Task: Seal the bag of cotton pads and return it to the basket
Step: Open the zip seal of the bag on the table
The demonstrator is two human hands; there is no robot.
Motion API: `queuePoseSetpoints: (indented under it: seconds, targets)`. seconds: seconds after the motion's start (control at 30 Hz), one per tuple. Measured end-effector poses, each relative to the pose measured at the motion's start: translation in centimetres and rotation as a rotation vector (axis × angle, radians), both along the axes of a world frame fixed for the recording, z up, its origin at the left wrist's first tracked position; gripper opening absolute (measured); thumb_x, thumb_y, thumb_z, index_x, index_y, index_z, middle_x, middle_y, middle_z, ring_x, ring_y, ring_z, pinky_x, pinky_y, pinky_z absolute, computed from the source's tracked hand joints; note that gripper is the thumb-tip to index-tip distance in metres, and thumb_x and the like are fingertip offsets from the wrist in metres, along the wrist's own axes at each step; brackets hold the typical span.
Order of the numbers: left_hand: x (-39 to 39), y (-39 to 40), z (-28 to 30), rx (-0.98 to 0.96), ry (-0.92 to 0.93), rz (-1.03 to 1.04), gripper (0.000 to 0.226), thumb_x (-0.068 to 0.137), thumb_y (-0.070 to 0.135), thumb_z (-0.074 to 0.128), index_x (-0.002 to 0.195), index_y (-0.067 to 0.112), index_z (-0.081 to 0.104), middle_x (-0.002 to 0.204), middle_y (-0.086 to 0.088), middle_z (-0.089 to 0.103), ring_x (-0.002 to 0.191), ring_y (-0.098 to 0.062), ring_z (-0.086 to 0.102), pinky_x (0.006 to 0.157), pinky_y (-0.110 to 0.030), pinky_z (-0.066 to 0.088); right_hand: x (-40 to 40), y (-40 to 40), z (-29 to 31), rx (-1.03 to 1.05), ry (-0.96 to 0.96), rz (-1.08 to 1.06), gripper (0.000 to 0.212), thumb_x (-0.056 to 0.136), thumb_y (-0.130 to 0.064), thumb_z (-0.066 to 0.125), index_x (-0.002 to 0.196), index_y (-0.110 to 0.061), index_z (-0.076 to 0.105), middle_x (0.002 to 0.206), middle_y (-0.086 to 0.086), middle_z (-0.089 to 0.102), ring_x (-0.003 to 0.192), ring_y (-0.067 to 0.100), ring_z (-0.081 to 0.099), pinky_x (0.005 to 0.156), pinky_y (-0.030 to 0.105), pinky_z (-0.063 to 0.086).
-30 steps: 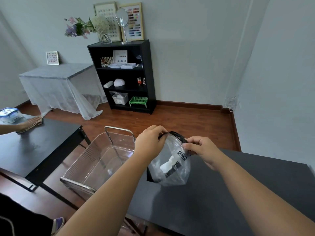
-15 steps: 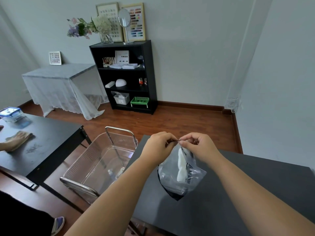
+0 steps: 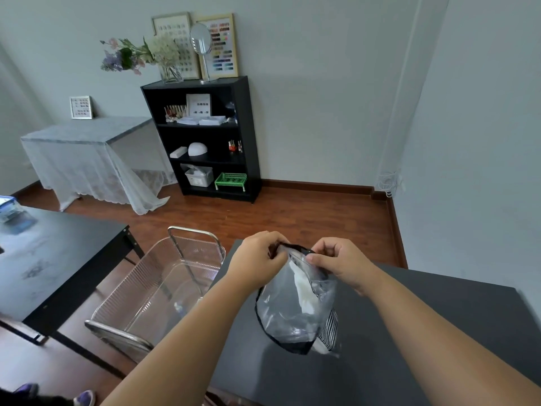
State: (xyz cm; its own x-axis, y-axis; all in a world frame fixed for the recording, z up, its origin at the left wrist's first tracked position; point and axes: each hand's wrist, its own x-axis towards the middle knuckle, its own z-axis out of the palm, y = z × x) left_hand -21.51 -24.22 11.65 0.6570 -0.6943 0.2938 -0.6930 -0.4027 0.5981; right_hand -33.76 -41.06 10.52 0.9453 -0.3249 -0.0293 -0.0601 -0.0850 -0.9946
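A clear plastic bag of cotton pads (image 3: 295,312) with a black top strip hangs above the dark table (image 3: 409,347). White pads show inside it. My left hand (image 3: 257,262) pinches the left end of the bag's top edge. My right hand (image 3: 339,263) pinches the right end of the same edge. The two hands sit close together. The clear basket (image 3: 140,291) with a metal rim stands to the left of the table, lower than the bag.
A second black table (image 3: 58,259) stands at the left with a small clear box (image 3: 8,209) on it. A black shelf unit (image 3: 205,136) and a lace-covered table (image 3: 87,153) stand at the far wall. Wooden floor lies between. Someone's shoes (image 3: 82,397) show at the bottom left.
The bag's mouth was held wide at first, then pressed together; now my hands are slightly apart along the top edge. The other person's hand on the left table has gone from view.
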Motion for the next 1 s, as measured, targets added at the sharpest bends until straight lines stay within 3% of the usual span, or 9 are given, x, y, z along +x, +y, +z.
queuePoseSetpoints:
  seconds: [0.03, 0.13, 0.33, 0.43, 0.53, 0.63, 0.73, 0.87, 1.0]
  targets:
    - [0.0, -0.1, 0.1, 0.007, -0.013, 0.002, 0.006, 0.083, 0.03, 0.07, 0.088, 0.028, 0.069, 0.083, 0.012, 0.056, 0.074, -0.001, 0.053, 0.064, -0.02, 0.045, 0.2, 0.0, 0.2, -0.058, -0.002, -0.02, 0.011, 0.081, -0.013, 0.076, 0.074, -0.009, 0.068, 0.06, 0.006, 0.062, 0.055, 0.014, 0.053, 0.052, 0.023, 0.045]
    - [0.1, -0.5, 0.3, 0.041, -0.015, -0.008, 0.022, 0.081, 0.038, 0.075, 0.077, 0.019, 0.063, 0.088, 0.009, 0.056, 0.08, -0.006, 0.054, 0.069, -0.021, 0.045, 0.7, 0.0, 0.6, -0.311, 0.013, -0.099, 0.009, 0.077, -0.022, 0.08, 0.072, -0.019, 0.072, 0.063, 0.001, 0.063, 0.056, 0.007, 0.051, 0.054, 0.021, 0.041]
    - [-0.1, -0.9, 0.6, 0.036, -0.053, 0.026, 0.026, 0.083, 0.031, 0.072, 0.068, 0.017, 0.056, 0.072, 0.006, 0.06, 0.071, -0.008, 0.055, 0.061, -0.026, 0.045, 0.9, 0.6, 0.6, -0.723, 0.035, -0.273, 0.014, 0.079, -0.04, 0.071, 0.069, -0.03, 0.068, 0.054, -0.013, 0.06, 0.053, 0.004, 0.053, 0.051, 0.024, 0.043]
    - [0.2, -1.0, 1.0, -0.044, -0.111, 0.115, 0.026, 0.084, 0.022, 0.068, 0.065, 0.017, 0.052, 0.072, 0.005, 0.058, 0.069, -0.01, 0.054, 0.061, -0.029, 0.047, 0.1, 0.1, 0.1, -0.389, 0.166, -0.138, 0.044, 0.081, -0.051, 0.067, 0.055, -0.019, 0.053, 0.05, -0.008, 0.045, 0.046, 0.008, 0.04, 0.048, 0.02, 0.033]
    - [0.6, -0.5, 1.0, -0.105, -0.094, 0.117, 0.038, 0.081, 0.016, 0.07, 0.058, 0.026, 0.041, 0.077, 0.01, 0.062, 0.072, -0.004, 0.058, 0.061, -0.025, 0.048, -1.2, -0.2, -0.2, 0.03, 0.167, 0.015, 0.035, 0.083, -0.039, 0.071, 0.06, -0.016, 0.059, 0.06, 0.0, 0.049, 0.052, 0.01, 0.043, 0.05, 0.02, 0.036]
    - [0.9, -0.1, 0.6, -0.142, -0.01, 0.103, 0.037, 0.077, 0.01, 0.069, 0.056, 0.023, 0.041, 0.075, 0.008, 0.068, 0.066, -0.006, 0.06, 0.059, -0.031, 0.052, -1.4, -0.3, -0.4, 0.111, 0.107, -0.001, 0.027, 0.082, -0.029, 0.074, 0.061, -0.016, 0.062, 0.06, 0.001, 0.058, 0.054, 0.011, 0.051, 0.052, 0.021, 0.043]
    - [1.3, 0.2, 0.4, -0.106, 0.1, 0.123, 0.026, 0.071, 0.015, 0.069, 0.059, 0.02, 0.047, 0.068, 0.002, 0.067, 0.057, -0.016, 0.056, 0.054, -0.037, 0.051, -1.0, -0.7, -0.2, -0.231, 0.113, -0.182, 0.023, 0.077, -0.032, 0.079, 0.064, -0.017, 0.067, 0.058, -0.003, 0.061, 0.053, 0.009, 0.051, 0.054, 0.023, 0.043]
    - [1.5, 0.4, 0.6, 0.104, 0.13, 0.053, 0.02, 0.07, 0.026, 0.072, 0.077, 0.035, 0.056, 0.067, 0.008, 0.061, 0.056, -0.008, 0.055, 0.051, -0.028, 0.048, -0.3, -0.6, 0.2, -0.704, 0.06, -0.302, 0.017, 0.079, -0.035, 0.073, 0.065, -0.026, 0.069, 0.065, -0.013, 0.068, 0.065, 0.002, 0.061, 0.06, 0.027, 0.05]
    - [0.8, -0.3, 0.3, 0.25, 0.116, -0.052, 0.036, 0.075, 0.034, 0.065, 0.108, 0.049, 0.063, 0.071, 0.012, 0.058, 0.065, -0.006, 0.058, 0.06, -0.028, 0.053, 0.2, -0.1, 0.0, -0.752, 0.037, -0.28, 0.013, 0.08, -0.037, 0.071, 0.069, -0.029, 0.069, 0.062, -0.019, 0.066, 0.065, -0.002, 0.061, 0.058, 0.025, 0.049]
